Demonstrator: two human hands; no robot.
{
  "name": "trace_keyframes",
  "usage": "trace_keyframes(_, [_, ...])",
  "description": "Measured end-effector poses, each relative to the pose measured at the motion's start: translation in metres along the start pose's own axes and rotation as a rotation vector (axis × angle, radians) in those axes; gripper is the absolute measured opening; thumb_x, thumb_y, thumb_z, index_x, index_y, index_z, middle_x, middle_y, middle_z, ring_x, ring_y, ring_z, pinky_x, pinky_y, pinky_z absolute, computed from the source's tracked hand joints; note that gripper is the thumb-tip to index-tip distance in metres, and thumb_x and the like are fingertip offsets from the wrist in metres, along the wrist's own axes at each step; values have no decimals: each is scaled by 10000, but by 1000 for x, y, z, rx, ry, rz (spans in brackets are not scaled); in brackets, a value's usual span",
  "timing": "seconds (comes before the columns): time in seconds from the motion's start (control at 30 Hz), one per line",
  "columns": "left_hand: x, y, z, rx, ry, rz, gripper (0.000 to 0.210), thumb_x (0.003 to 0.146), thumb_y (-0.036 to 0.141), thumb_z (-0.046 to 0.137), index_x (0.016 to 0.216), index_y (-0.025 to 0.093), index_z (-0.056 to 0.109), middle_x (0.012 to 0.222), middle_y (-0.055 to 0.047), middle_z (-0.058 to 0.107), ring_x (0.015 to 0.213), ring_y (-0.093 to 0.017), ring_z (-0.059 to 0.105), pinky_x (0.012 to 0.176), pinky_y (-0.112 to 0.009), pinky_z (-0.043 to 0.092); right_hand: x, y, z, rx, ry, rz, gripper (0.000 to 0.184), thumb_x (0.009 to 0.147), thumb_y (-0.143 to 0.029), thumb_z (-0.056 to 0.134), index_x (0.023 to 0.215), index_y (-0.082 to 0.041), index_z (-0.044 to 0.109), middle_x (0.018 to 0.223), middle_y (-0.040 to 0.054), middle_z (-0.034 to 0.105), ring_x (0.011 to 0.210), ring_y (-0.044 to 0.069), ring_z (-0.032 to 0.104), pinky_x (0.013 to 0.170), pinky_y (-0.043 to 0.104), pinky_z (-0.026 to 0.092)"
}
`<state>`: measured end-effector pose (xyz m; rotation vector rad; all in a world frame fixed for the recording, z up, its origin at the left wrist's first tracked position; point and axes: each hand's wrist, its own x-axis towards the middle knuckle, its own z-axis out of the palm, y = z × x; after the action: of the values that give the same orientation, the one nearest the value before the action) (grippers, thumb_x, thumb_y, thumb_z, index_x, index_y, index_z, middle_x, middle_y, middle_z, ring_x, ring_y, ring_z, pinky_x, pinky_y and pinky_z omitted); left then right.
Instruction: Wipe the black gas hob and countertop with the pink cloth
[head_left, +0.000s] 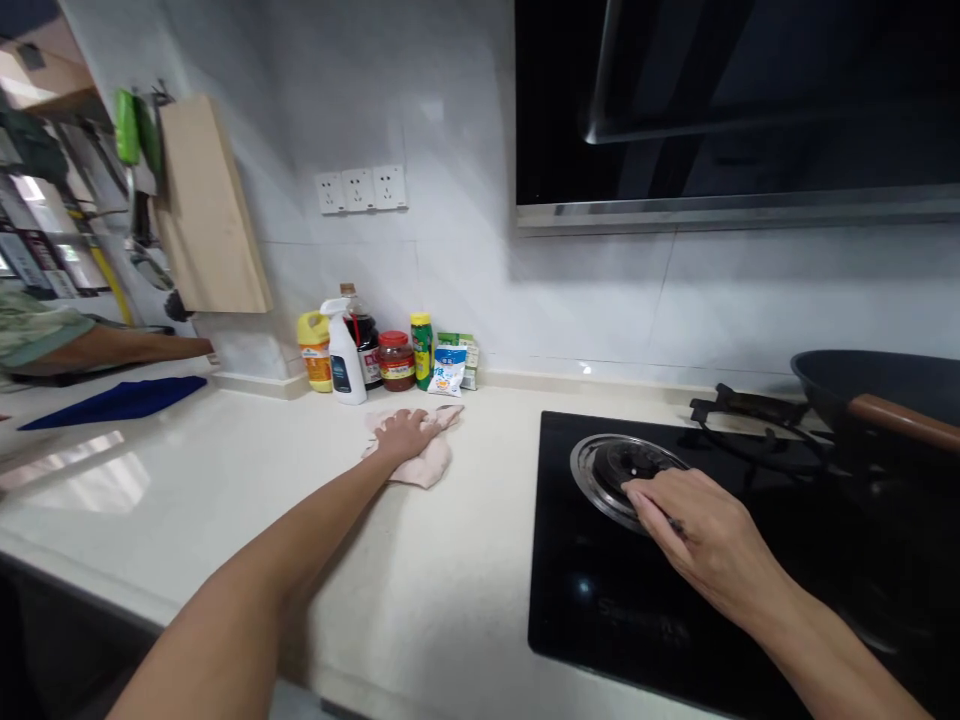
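On the pale countertop (472, 560), my left hand (406, 438) presses down on a light pink cloth (429, 466), its fingers spread over it. The cloth lies crumpled, with edges showing around the hand. My right hand (697, 525) is over the black glass gas hob (592, 610), at the near right edge of a round burner (626, 462) with a metal ring. Its fingers are closed in a pinch. A small dark piece shows under the fingers, mostly hidden, and I cannot make out what it is.
Bottles, a red-lidded jar (396, 362) and a white spray bottle (344, 355) line the wall. A wok (885, 385) sits on the right burner by a pan support (757, 430). Further left are a blue cloth (120, 400), a cutting board (210, 210) and another person's arm (127, 347).
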<state>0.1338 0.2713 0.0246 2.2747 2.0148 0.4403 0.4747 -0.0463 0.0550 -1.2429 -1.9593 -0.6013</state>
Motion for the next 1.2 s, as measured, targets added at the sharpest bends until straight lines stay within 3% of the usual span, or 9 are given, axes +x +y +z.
trace_keyframes(0.1, [-3, 48, 18, -47, -9, 138, 618, 869, 699, 404, 1322, 309, 559, 1467, -126, 471, 1325, -405, 434, 1066, -606, 322, 2, 2, -4, -21, 17, 11, 188, 988, -201, 527, 912, -189, 698, 745, 17, 661, 661, 136, 556, 702, 315, 374])
trace_keyframes(0.27, [-29, 114, 40, -175, 10, 315, 432, 887, 596, 510, 1179, 293, 607, 1305, -77, 595, 1239, -310, 513, 1047, -454, 370, 3, 8, -9, -23, 95, 53, 201, 982, -209, 533, 895, -187, 712, 784, 22, 705, 675, 133, 602, 716, 307, 407])
trace_keyframes(0.43, [-41, 148, 45, -315, 84, 251, 348, 985, 508, 379, 1137, 240, 541, 1121, -76, 673, 1076, -247, 611, 886, -359, 450, 3, 15, -11, -21, 126, 131, 282, 1001, -274, 476, 917, -208, 737, 855, 51, 742, 747, 163, 658, 762, 322, 445])
trace_keyframes(0.63, [-14, 189, 40, -378, 115, 219, 378, 1024, 467, 268, 1187, 217, 501, 1110, -107, 682, 1008, -243, 637, 834, -356, 463, 3, 19, -8, -51, 126, 147, 318, 1011, -274, 449, 887, -208, 734, 832, 52, 740, 725, 156, 644, 754, 317, 427])
trace_keyframes(0.83, [-12, 252, 59, -285, 22, 375, 389, 942, 476, 463, 1252, 259, 554, 1249, -126, 645, 1225, -358, 503, 994, -533, 373, 3, 20, -7, -75, 98, 152, 328, 1020, -266, 430, 894, -210, 727, 823, 50, 731, 741, 157, 636, 758, 313, 406])
trace_keyframes(0.93, [-21, 262, 67, -225, -36, 452, 410, 918, 487, 500, 1282, 315, 577, 1379, -84, 578, 1290, -381, 421, 1040, -588, 318, 1, 26, -7, -82, 103, 159, 323, 1019, -260, 436, 873, -202, 718, 848, 45, 735, 771, 156, 645, 776, 309, 396])
trace_keyframes(1.03, [-40, 253, 64, -186, -77, 498, 438, 921, 537, 482, 1303, 349, 585, 1421, -53, 541, 1307, -381, 384, 1056, -592, 308, -1, 34, -6, -94, 119, 192, 321, 1018, -272, 438, 874, -193, 714, 865, 49, 738, 798, 162, 648, 775, 304, 384])
trace_keyframes(1.2, [-104, 222, 47, -172, -85, 555, 439, 955, 572, 412, 1284, 350, 598, 1399, -35, 545, 1279, -356, 391, 1044, -560, 348, -8, 47, 3, -138, 102, 287, 339, 1014, -298, 425, 874, -197, 718, 867, 60, 734, 798, 171, 639, 768, 303, 368])
